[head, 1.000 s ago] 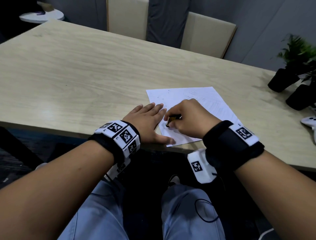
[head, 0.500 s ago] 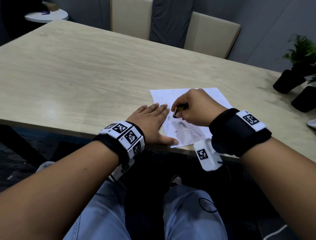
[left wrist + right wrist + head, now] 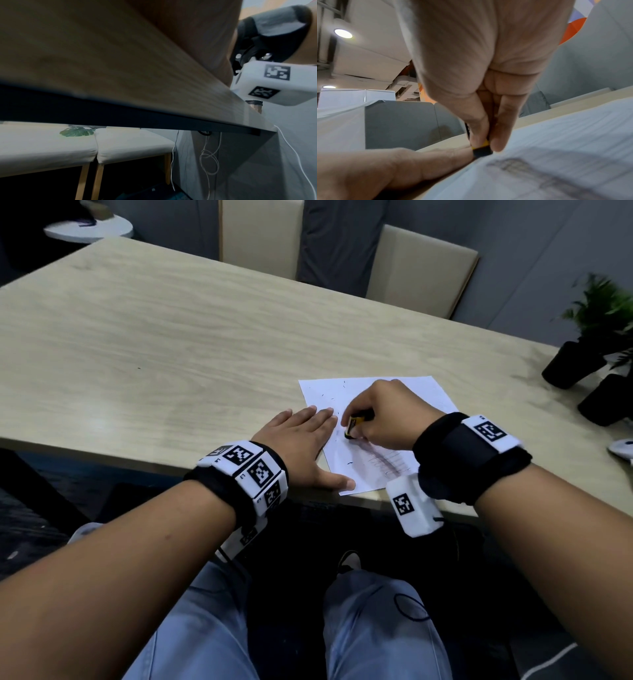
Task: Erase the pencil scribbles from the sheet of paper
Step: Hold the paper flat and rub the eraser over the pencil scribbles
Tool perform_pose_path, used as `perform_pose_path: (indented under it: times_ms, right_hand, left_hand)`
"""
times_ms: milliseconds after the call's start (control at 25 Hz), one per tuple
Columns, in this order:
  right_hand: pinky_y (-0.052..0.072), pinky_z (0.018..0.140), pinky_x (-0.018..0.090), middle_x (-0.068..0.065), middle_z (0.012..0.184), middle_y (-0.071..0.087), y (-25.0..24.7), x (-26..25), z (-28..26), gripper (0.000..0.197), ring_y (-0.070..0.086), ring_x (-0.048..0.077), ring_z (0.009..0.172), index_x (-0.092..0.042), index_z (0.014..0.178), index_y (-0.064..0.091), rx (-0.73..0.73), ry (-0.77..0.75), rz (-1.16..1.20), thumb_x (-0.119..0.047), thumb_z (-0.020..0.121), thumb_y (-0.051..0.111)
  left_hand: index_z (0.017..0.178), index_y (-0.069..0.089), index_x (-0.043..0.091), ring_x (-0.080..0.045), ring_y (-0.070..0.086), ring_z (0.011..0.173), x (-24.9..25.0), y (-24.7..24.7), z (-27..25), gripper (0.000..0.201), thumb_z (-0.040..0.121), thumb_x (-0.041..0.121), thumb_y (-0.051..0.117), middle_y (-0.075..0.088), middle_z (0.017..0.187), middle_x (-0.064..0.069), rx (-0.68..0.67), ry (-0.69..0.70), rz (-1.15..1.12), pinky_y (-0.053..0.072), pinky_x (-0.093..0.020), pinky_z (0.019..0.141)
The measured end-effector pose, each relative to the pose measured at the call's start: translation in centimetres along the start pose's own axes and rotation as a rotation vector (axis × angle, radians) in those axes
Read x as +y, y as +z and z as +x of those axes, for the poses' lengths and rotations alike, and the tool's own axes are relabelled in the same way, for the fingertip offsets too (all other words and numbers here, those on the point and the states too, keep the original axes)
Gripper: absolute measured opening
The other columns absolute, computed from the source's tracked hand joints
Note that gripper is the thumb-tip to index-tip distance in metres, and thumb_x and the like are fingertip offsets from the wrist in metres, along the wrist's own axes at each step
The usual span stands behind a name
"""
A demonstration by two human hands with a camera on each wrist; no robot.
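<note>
A white sheet of paper (image 3: 404,463) lies at the near edge of the wooden table (image 3: 171,344). Pencil scribbles (image 3: 383,462) run across its near part, with dark eraser crumbs scattered higher up. My right hand (image 3: 383,414) pinches a black-and-yellow eraser (image 3: 354,426) and presses its end onto the sheet. In the right wrist view the eraser (image 3: 482,150) sits between thumb and finger, touching the paper (image 3: 556,155) just above the scribbles (image 3: 518,167). My left hand (image 3: 305,446) lies flat, fingers straight, holding down the sheet's left edge. The left wrist view shows only the table's edge (image 3: 154,119).
Two dark plant pots (image 3: 572,364) stand at the table's right end, with a white object (image 3: 621,448) at the right edge. Two beige chairs (image 3: 418,272) stand behind the table. A small round white table (image 3: 89,227) is at the far left.
My right hand has carried the eraser up the sheet away from the near edge and then slightly back toward me, uncovering the scribbles. The left hand has stayed flat on the paper.
</note>
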State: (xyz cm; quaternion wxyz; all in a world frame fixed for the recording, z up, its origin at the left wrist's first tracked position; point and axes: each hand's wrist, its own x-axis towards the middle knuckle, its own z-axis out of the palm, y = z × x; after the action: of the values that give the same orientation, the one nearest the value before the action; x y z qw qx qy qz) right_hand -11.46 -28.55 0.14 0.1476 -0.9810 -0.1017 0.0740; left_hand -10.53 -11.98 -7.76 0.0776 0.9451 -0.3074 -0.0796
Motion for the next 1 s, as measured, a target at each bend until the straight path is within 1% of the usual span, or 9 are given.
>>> perform_pose_path:
  times_ms: [120,320,400,480,560,760,800,920,1000]
  right_hand:
    - [0.050,0.075,0.024,-0.006,0.078,0.070,0.9,-0.1,0.6,0.018,0.062,0.011,0.080,-0.022,0.091,0.076,0.054,-0.011,0.024,-0.010,0.079,0.069]
    - [0.050,0.067,0.019,-0.015,0.066,0.064,0.0,0.1,-0.4,0.016,0.062,0.002,0.071,-0.023,0.087,0.076,-0.127,-0.010,-0.028,-0.011,0.076,0.073]
    - [0.050,0.071,0.023,-0.015,0.067,0.064,-0.1,0.0,0.0,0.016,0.062,0.005,0.074,-0.022,0.088,0.075,-0.045,-0.002,0.011,-0.012,0.077,0.072]
    - [0.047,0.073,0.022,-0.008,0.075,0.067,0.4,-0.1,0.8,0.017,0.061,0.011,0.080,-0.020,0.092,0.075,0.067,-0.011,0.033,-0.011,0.079,0.068]
    - [0.044,0.072,0.022,-0.003,0.081,0.069,0.9,-0.1,1.1,0.019,0.058,0.012,0.082,-0.020,0.095,0.076,0.083,-0.031,-0.007,-0.012,0.081,0.066]
    - [0.049,0.068,0.021,-0.015,0.067,0.064,0.0,0.1,0.2,0.015,0.059,0.001,0.071,-0.022,0.089,0.076,-0.115,-0.027,-0.060,-0.015,0.077,0.072]
    - [0.050,0.069,0.023,-0.015,0.066,0.064,-0.1,0.0,0.2,0.015,0.060,0.002,0.071,-0.023,0.089,0.076,-0.127,-0.025,-0.056,-0.014,0.076,0.073]
    - [0.052,0.076,0.028,-0.006,0.077,0.070,0.0,-0.3,0.9,0.018,0.063,0.011,0.080,-0.021,0.093,0.076,-0.012,-0.048,-0.027,-0.012,0.078,0.070]
    - [0.052,0.078,0.028,-0.003,0.081,0.071,0.3,-0.3,1.2,0.020,0.062,0.012,0.082,-0.020,0.095,0.076,0.027,-0.063,-0.038,-0.012,0.079,0.067]
  left_hand:
    - [0.157,-0.005,0.026,-0.008,-0.010,0.149,0.0,0.0,0.0,0.114,0.073,0.088,0.040,-0.011,0.163,0.014,-0.002,0.001,-0.001,-0.008,-0.035,0.120]
    - [0.157,-0.003,0.026,-0.008,-0.011,0.149,0.0,0.0,0.0,0.114,0.071,0.090,0.037,-0.012,0.163,0.014,-0.004,0.000,0.004,-0.007,-0.035,0.120]
    - [0.157,-0.004,0.026,-0.008,-0.011,0.149,0.0,0.0,0.0,0.114,0.072,0.089,0.038,-0.012,0.163,0.014,-0.003,-0.002,0.005,-0.007,-0.035,0.120]
    - [0.157,-0.004,0.026,-0.008,-0.010,0.149,0.0,0.0,0.0,0.114,0.072,0.089,0.038,-0.011,0.163,0.014,0.000,-0.003,0.003,-0.008,-0.035,0.120]
    - [0.157,-0.006,0.026,-0.008,-0.010,0.149,0.0,0.0,0.0,0.114,0.072,0.089,0.038,-0.011,0.163,0.013,-0.006,-0.002,0.004,-0.007,-0.036,0.120]
    - [0.157,-0.004,0.027,-0.008,-0.011,0.149,0.0,-0.1,0.0,0.113,0.072,0.088,0.039,-0.012,0.163,0.014,-0.004,0.005,-0.001,-0.007,-0.036,0.121]
    - [0.157,-0.005,0.027,-0.008,-0.011,0.149,-0.1,0.0,0.0,0.114,0.072,0.088,0.039,-0.012,0.163,0.014,-0.005,0.006,0.001,-0.007,-0.036,0.121]
    - [0.156,-0.007,0.026,-0.009,-0.011,0.149,0.0,0.0,0.1,0.114,0.072,0.088,0.040,-0.011,0.163,0.013,-0.008,0.003,0.005,-0.007,-0.036,0.121]
    - [0.156,-0.008,0.026,-0.009,-0.011,0.149,0.0,-0.1,0.0,0.114,0.073,0.088,0.040,-0.011,0.163,0.013,-0.013,0.003,0.006,-0.008,-0.036,0.120]
